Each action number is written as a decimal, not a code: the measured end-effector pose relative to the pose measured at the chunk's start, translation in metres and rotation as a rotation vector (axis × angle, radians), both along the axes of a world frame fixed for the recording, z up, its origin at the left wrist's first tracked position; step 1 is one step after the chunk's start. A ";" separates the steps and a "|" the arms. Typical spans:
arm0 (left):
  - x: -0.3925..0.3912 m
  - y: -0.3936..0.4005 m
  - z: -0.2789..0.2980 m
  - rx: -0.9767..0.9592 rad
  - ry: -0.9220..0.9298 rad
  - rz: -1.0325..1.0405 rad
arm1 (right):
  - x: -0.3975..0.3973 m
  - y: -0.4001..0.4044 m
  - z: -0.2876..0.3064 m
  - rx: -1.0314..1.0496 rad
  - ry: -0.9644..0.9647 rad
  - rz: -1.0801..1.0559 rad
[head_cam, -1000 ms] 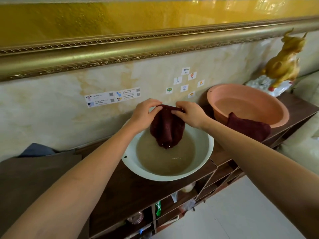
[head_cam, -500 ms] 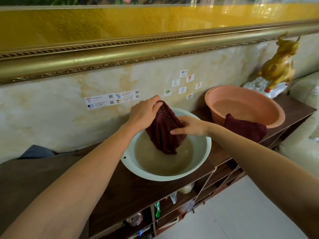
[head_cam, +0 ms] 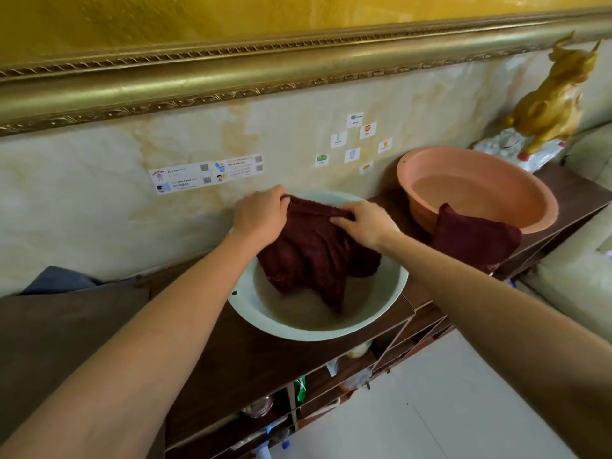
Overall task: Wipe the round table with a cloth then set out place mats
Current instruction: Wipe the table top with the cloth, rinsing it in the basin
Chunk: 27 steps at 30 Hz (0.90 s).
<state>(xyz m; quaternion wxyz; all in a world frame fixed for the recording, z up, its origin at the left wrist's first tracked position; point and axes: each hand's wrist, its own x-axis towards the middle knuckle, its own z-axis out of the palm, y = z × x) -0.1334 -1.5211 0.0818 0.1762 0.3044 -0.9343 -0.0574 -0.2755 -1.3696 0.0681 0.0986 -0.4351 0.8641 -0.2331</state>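
Observation:
A wet dark red cloth (head_cam: 311, 253) hangs spread out over a white basin (head_cam: 381, 313) of cloudy water. My left hand (head_cam: 260, 215) grips the cloth's upper left edge. My right hand (head_cam: 362, 221) pinches its upper right edge. The cloth's lower corners dip toward the water. No round table or place mats are in view.
A pink basin (head_cam: 477, 190) with water stands to the right, a second dark red cloth (head_cam: 473, 238) draped over its front rim. Both basins sit on a dark wooden shelf unit (head_cam: 231, 366) against the wall. A golden bull figurine (head_cam: 549, 101) stands at the far right. White tiled floor (head_cam: 430, 409) lies below.
The cloth was bunched and held by my left hand while my right hand slid down it. Now both hands hold its top edge apart, spreading it wide over the basin.

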 end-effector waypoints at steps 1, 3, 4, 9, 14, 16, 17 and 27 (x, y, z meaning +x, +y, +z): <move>0.000 -0.001 -0.017 0.040 -0.085 -0.018 | 0.001 -0.004 -0.017 0.105 0.036 0.029; 0.000 0.000 -0.044 0.147 -0.270 -0.107 | 0.005 -0.006 -0.043 0.422 0.050 0.157; 0.000 0.001 -0.058 0.213 -0.388 -0.159 | 0.006 -0.005 -0.055 0.606 0.054 0.235; 0.004 0.016 -0.097 0.372 -0.847 -0.184 | 0.015 -0.003 -0.090 0.740 0.169 0.284; -0.008 0.028 -0.088 1.073 -0.246 0.161 | 0.018 -0.035 -0.087 0.112 -0.523 -0.242; -0.016 0.031 -0.075 1.442 0.056 0.328 | 0.031 -0.044 -0.077 -0.168 -0.857 -0.355; -0.022 0.032 -0.070 1.520 0.131 0.363 | 0.039 -0.047 -0.074 -0.247 -0.945 -0.385; -0.020 0.033 -0.045 1.177 -0.066 0.071 | 0.005 -0.048 -0.067 0.022 -0.221 -0.240</move>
